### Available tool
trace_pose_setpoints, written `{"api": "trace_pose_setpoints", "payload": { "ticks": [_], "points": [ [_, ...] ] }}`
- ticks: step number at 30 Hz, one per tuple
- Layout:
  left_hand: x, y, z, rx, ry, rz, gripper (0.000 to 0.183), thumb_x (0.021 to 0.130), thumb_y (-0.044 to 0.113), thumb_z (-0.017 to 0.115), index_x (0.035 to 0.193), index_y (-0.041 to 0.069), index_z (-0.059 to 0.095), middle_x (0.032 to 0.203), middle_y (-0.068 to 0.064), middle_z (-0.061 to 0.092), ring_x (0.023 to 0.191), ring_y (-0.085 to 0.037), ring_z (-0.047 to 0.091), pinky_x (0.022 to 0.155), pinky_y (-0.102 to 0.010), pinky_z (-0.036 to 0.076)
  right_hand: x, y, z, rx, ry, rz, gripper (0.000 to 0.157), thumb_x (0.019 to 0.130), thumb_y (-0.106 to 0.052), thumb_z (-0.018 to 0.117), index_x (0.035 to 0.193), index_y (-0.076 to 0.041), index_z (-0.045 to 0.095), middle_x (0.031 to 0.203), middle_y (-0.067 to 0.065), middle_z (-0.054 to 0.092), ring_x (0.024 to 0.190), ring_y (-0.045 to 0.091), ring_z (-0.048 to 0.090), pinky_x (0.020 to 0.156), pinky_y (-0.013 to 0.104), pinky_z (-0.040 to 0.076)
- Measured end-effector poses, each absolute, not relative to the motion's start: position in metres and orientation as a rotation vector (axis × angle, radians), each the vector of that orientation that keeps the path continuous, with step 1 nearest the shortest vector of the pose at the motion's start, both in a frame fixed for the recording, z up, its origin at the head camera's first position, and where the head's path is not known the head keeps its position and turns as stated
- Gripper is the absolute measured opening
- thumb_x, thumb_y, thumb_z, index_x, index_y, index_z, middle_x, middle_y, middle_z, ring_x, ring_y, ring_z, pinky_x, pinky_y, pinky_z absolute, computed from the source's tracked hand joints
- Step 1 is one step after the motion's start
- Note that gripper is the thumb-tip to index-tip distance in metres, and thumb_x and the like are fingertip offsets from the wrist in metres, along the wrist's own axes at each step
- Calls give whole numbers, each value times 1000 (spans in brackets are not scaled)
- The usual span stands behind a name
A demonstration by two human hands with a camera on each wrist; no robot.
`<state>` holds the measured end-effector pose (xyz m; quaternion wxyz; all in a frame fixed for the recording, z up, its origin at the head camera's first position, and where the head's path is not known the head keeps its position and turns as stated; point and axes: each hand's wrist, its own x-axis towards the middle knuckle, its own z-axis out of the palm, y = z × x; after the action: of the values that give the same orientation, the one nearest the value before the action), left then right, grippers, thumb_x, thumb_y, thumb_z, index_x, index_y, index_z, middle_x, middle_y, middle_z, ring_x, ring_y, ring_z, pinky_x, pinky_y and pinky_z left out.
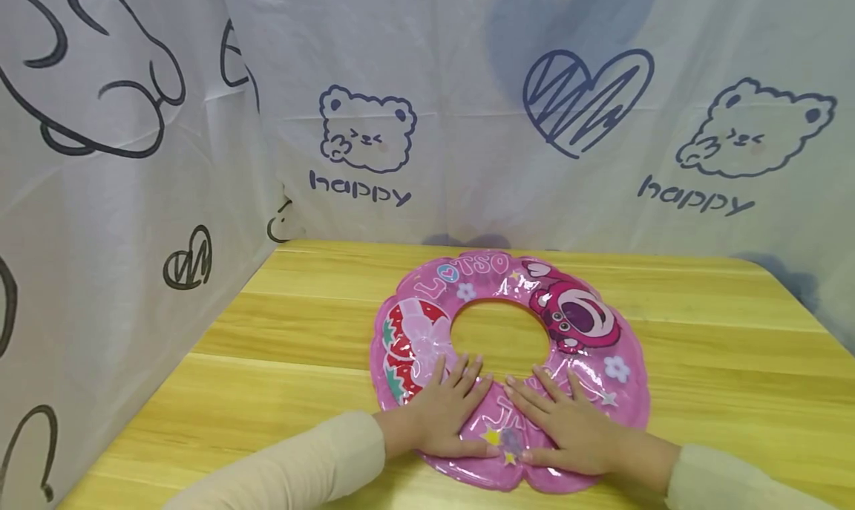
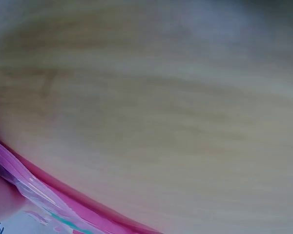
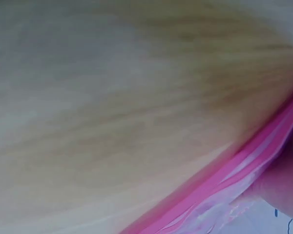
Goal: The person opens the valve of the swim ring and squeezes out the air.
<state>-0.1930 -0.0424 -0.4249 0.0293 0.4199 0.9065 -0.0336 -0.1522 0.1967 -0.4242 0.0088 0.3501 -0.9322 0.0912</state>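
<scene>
A pink inflatable swim ring (image 1: 494,272) lies flat on the wooden table in the head view. It looks puffed up and carries a bear face, strawberries, flowers and the letters LOTSO. On its near left part rests my left hand (image 1: 449,410), fingers straight and spread. My right hand (image 1: 571,428) lies palm down on the near right part, its fingers also extended, with the thumbs close together. Both wrist views show the ring's pink edge, (image 2: 63,195) low in the left one and at the lower right in the other, with a bit of hand beside it.
The table (image 1: 280,332) has a light wood grain, and its far edge meets a white cloth (image 1: 467,161) printed with bears, hearts and the word happy. Another cloth (image 1: 120,213) hangs along the left side.
</scene>
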Motion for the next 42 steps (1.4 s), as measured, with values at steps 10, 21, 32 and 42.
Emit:
{"api": "trace_pose_setpoints", "payload": {
  "ticks": [10,21,32,42],
  "points": [
    [-193,-47,-428,1339,2794,-61,94,83,73,36,150,11,15,157,-15,5,145,-32,3,114,-58,6,-151,202,-425,1085,-2954,274,80,85,-66,44,147,-16,29,153,5,29,139,44,19,101,73,14],
    [-193,-47,-427,1320,2791,-80,93,83,73,35,150,12,14,157,-14,5,145,-31,4,114,-57,8,-151,206,-423,1121,-2920,305,76,86,-62,47,146,-18,32,152,3,31,137,44,23,101,73,16],
    [-196,-49,-427,1345,2782,-69,91,85,72,35,150,12,13,157,-13,4,145,-31,4,115,-56,6,-152,213,-426,1120,-2870,305,70,87,-60,48,145,-23,33,150,0,34,137,40,26,113,54,-4],
    [-224,-73,-408,1389,2840,115,72,92,54,40,147,10,26,155,-17,14,142,-37,15,114,-55,14,-177,235,-401,1022,-2797,313,65,91,-43,51,145,-13,32,148,13,36,135,41,30,118,33,-5]
  ]
}}
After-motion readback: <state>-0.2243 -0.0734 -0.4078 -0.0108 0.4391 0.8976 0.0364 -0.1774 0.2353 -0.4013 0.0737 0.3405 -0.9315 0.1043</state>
